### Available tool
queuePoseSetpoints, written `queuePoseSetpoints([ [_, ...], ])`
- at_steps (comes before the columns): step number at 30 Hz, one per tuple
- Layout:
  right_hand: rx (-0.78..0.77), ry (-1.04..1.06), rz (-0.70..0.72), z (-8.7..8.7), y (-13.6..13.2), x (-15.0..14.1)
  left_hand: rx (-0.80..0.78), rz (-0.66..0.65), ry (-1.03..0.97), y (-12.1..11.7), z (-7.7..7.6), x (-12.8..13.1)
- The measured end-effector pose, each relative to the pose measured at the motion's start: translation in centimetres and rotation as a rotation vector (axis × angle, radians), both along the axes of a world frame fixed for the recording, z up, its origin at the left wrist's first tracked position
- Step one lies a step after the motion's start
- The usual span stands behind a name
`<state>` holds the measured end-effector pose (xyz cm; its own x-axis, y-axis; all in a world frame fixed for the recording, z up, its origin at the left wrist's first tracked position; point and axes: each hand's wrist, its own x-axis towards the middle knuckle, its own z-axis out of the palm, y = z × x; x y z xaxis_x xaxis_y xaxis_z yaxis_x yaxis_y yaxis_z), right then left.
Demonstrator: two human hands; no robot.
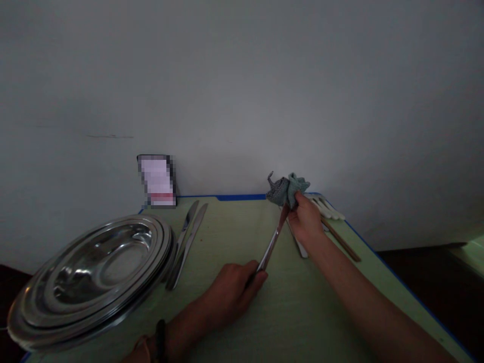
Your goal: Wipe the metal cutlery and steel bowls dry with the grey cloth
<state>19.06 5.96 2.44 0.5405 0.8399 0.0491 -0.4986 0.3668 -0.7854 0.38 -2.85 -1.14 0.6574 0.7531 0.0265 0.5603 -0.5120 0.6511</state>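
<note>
Nearest, a dark band [161,338] rings the left wrist, and the left hand [236,292] has its fingers wrapped round the handle of a shiny metal knife [269,248]. To the left sits a stack of polished metal plates [124,259], round and wide-rimmed, the top one dished. Just right of it, two slim metal knives [188,247] lie side by side on the smooth, pale green worktop [230,232].

The held knife slants up and away from the left fingers; its far end meets a crumpled cloth [291,190], dark and finely patterned on one side, soft grey-green on the other. The right hand [306,217] has its fingers clamped on this cloth; how far it wraps the blade I cannot tell. Below that hand lies a flat metal handle [301,246], with thin brown chopsticks [342,240] to its right. Farther back are glossy white spoons [329,209], a phone [157,179] propped upright, and the plain wall [242,101].
</note>
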Motion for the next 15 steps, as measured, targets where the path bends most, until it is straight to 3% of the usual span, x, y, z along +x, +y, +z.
queuePoseSetpoints([
  [4,0.002,0.004,0.049,-0.2,-0.9,-1.6,-0.123,0.029,-0.125,0.4,0.2,-0.1],
  [8,-0.075,-0.15,0.24,-2.0,-3.1,-5.3,-0.217,0.125,-0.269,1.1,-0.1,-0.1],
  [12,-0.145,-0.353,0.285,-3.2,-4.8,-7.4,-0.243,0.154,-0.334,1.9,-0.3,-0.1],
  [15,-0.129,-0.289,0.318,-2.8,-4.7,-7.1,-0.21,0.159,-0.283,2.0,-0.1,-0.1],
])
